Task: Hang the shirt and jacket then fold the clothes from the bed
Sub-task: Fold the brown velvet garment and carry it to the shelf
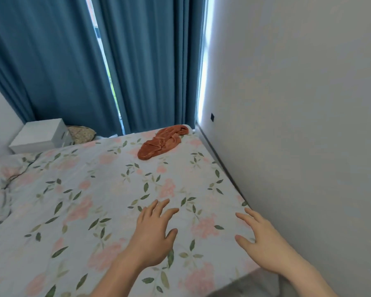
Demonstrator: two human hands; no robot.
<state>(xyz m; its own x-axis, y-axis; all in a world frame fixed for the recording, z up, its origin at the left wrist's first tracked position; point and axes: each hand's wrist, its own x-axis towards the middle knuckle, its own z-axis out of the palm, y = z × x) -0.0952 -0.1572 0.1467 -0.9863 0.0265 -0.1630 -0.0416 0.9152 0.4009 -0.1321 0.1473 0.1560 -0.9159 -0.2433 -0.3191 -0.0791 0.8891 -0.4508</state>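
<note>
A crumpled rust-orange garment (162, 142) lies at the far right corner of the bed (90, 189), which has a floral sheet. My left hand (153, 230) is stretched out over the near part of the bed, fingers straight and spread, holding nothing. My right hand (259, 234) reaches out beside it near the bed's right edge, also with straight fingers and empty. Both hands are well short of the garment.
A white wall (298, 125) runs along the bed's right side. Blue curtains (62, 61) hang behind the bed. A white nightstand (39, 135) stands at the far left, with a patterned cushion (81, 133) next to it.
</note>
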